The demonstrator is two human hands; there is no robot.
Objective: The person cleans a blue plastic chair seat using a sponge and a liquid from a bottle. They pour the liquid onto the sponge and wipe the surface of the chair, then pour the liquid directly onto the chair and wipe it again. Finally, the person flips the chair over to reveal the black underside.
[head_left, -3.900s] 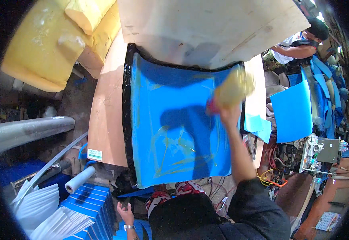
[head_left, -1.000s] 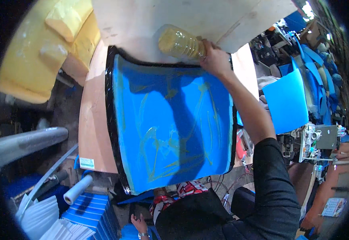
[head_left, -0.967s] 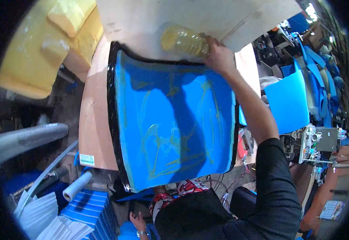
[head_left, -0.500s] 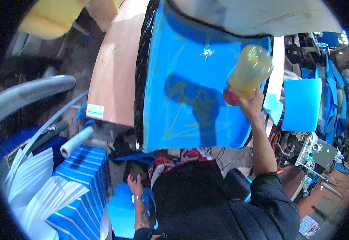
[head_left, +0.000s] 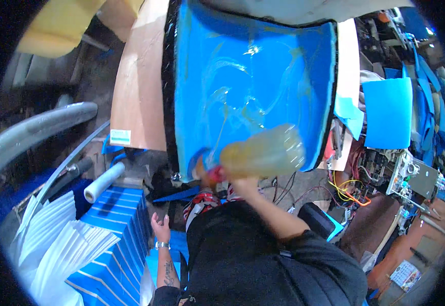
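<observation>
My right hand (head_left: 244, 186) is wrapped round a cloudy plastic bottle (head_left: 263, 153) of yellowish liquid. The bottle lies tilted over the near edge of a blue foam sheet (head_left: 197, 97), its red neck end pointing left and low. Motion blurs the bottle and the fingers around it. Shiny wet streaks (head_left: 250, 112) and yellowish smears run across the sheet, which has black edging on its left side. Out to the left, my left hand (head_left: 161, 228) hangs with its fingers apart and holds nothing, near a blue striped stack.
A brown board (head_left: 140, 97) extends from under the blue sheet on the left. White foam rolls (head_left: 104, 182) and pleated white sheets (head_left: 64, 245) crowd the lower left. On the right are a light blue panel (head_left: 388, 113), machinery (head_left: 411, 173) and loose cables (head_left: 345, 187).
My right hand has swept the bottle leftward and toward me, from the sheet's right side to its near edge. More wet streaks show on the blue sheet. My left hand has shifted slightly left.
</observation>
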